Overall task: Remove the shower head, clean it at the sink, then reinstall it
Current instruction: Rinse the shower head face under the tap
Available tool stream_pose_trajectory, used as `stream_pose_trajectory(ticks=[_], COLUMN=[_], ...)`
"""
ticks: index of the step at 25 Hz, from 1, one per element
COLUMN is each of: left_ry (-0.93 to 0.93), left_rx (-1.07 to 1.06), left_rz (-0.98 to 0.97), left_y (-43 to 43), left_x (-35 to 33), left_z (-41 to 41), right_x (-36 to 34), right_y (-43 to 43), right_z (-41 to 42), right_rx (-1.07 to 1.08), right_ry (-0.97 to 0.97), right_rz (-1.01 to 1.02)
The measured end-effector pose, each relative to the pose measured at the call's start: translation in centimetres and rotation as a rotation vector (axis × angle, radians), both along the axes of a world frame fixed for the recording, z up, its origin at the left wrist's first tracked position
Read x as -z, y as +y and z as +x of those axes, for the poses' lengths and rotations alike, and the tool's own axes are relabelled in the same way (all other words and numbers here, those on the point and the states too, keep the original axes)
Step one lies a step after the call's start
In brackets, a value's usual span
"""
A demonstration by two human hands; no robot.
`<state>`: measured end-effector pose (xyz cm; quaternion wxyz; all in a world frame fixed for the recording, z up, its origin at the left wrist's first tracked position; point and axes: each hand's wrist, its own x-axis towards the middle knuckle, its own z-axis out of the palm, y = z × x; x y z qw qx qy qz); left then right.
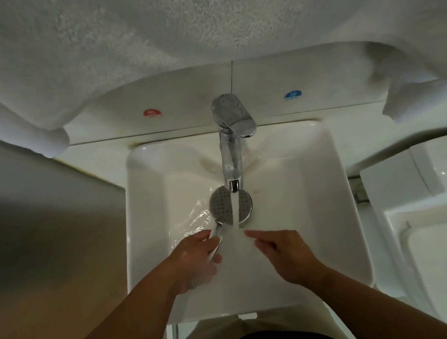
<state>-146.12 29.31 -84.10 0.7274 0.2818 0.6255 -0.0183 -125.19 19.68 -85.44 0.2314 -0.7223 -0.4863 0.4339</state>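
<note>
white bathroom sink (151, 234), tap running, shower head held in the basin.

the shower head (222, 204) is round and chrome-rimmed, its grey dotted spray face turned up, lying under the faucet (231, 140) spout; the water stream (235, 210) falls across the face and runs off toward the person. its thin handle angles down-left into the left hand (197, 260), whose fingers are wrapped around it. the right hand (283, 249) is apart from it, loosely spread with nothing in it, index fingertip reaching into the falling water. both forearms come up from the bottom edge. white towels (144, 38) hang above, over red and blue hot/cold stickers.
</note>
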Motion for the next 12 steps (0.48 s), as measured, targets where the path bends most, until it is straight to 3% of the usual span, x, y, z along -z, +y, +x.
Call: stream_pose_trajectory(ticks=[4,8,12], left_ry=[-0.011,0.005,0.019], left_rx=[0.056,0.117,0.184], left_rz=[0.010,0.021,0.039], left_y=[0.1,-0.3,-1.5], left_x=[-0.4,-0.8,-0.7], left_z=[-0.1,-0.7,-1.6], right_x=[-0.5,0.5,0.7], right_y=[0.3,1.2,1.6], right_z=[-0.2,3.3,6.3], right_rx=[-0.096,0.236,0.199], right_ry=[-0.045,-0.241,-0.420], right_rz=[0.015,-0.049,-0.210])
